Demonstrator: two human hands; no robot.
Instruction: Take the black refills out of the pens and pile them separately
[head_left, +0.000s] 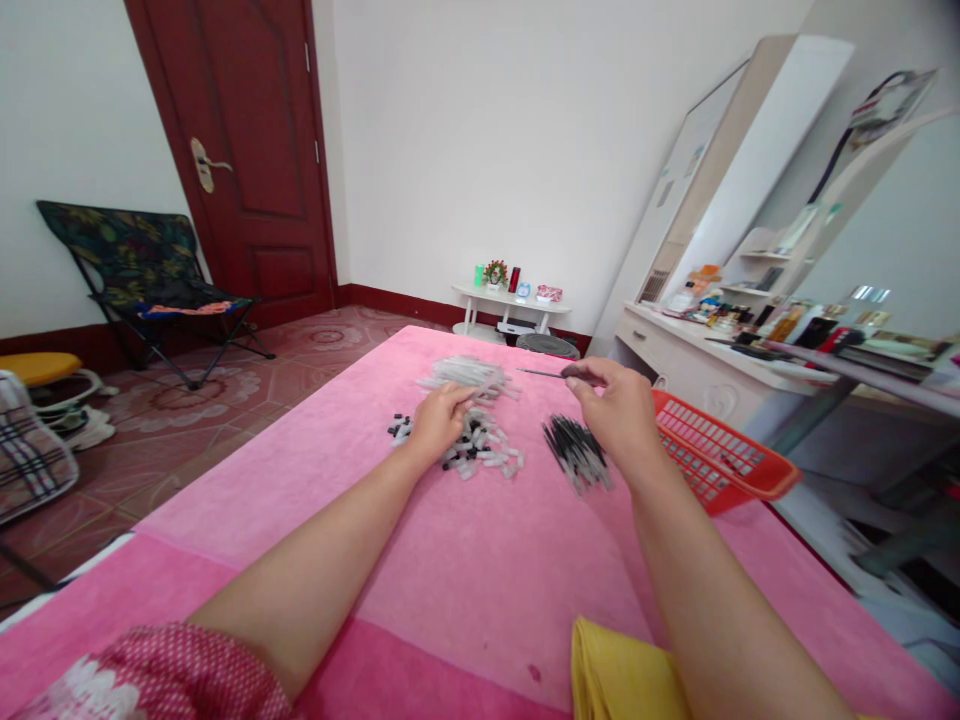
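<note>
My right hand [616, 405] is raised over the right side of the pink cloth, its thumb and fingers pinching a thin dark pen refill [541, 373] that points left. Below and left of that hand lies a heap of similar black and grey refills [576, 455]. My left hand [441, 420] is at the middle of the cloth with its fingers closed; what they hold, if anything, is too small to make out. Just beyond it is a pile of translucent pen barrels [469, 372]. Small clear and black caps [491, 458] are scattered beside and partly behind the left hand.
A red plastic basket [720, 455] stands at the table's right edge, beside my right forearm. Folded yellow cloth [622, 670] lies at the near edge. A dressing table [697, 345] with bottles is on the right, a folding chair [161, 270] on the left.
</note>
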